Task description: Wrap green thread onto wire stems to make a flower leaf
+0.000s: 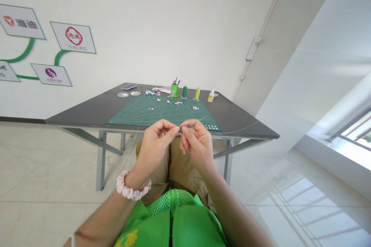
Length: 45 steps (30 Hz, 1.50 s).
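Just in front of the table's near edge, my left hand [158, 141] and my right hand [197, 139] are held close together, fingertips nearly touching. Both are closed in a pinch between thumb and forefinger. A fine green thread [240, 129] comes over the table's right side to my right hand, and a thin strand hangs down beside my left hand. What lies right between the fingertips is mostly hidden and tiny; it looks like this thread. Beyond the hands lies a green cutting mat [130, 114] bearing small scissors [195, 107] and small flower-like pieces [179, 103].
On the dark table [78, 110], a green can [174, 90] holds pen-like tools. Beside it stand a dark green thread spool [184, 92], a yellow-green spool [197, 93] and a glue bottle [211, 95]. Round clear discs [123, 95] and a phone-like slab [129, 87] lie back left.
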Motion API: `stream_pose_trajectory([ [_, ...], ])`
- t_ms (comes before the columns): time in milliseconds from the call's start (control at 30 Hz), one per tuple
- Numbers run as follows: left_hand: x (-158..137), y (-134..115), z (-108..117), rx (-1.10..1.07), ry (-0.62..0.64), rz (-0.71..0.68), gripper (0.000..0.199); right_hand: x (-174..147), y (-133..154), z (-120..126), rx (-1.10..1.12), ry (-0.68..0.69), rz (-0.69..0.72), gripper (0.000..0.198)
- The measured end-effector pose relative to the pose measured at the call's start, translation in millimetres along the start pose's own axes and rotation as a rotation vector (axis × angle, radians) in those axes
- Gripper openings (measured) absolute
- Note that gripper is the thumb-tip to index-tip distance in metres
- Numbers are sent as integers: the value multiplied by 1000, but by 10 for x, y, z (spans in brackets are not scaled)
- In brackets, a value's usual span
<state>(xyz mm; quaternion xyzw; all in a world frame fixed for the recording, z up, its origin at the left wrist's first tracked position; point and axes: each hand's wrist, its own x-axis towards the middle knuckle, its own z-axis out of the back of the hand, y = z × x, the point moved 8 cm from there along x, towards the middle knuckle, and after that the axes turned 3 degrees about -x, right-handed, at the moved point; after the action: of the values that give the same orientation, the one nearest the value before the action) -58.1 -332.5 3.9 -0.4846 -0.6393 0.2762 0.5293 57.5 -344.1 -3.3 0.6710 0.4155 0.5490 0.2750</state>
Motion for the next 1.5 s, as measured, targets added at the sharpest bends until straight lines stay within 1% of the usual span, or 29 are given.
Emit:
stream_pose_trajectory([
  [133,-3,21,-26,-34,23,19,15,-5,-14,-9,-13,0,-4,10],
  [333,-8,42,-30,-22,39,37,18,-12,-7,-8,-28,-2,-7,10],
  [700,-3,44,-21,23,58,4,21,2,-4,-7,-53,7,-15,14],
  [833,-7,43,-9,21,39,7,22,-17,3,4,-25,13,8,11],
  [967,-16,30,0,19,17,6,23,-37,2,-11,-4,23,17,15],
  [1067,-19,18,1,21,13,0,24,-33,16,-15,-10,2,29,18],
  [1233,-20,32,-21,27,52,16,23,-19,49,22,-30,-65,54,22],
  [1333,-28,43,-44,17,81,39,21,-20,55,35,-33,-73,56,21],
  [1500,-27,28,-27,17,55,50,14,-19,64,36,-38,-62,55,18],
])
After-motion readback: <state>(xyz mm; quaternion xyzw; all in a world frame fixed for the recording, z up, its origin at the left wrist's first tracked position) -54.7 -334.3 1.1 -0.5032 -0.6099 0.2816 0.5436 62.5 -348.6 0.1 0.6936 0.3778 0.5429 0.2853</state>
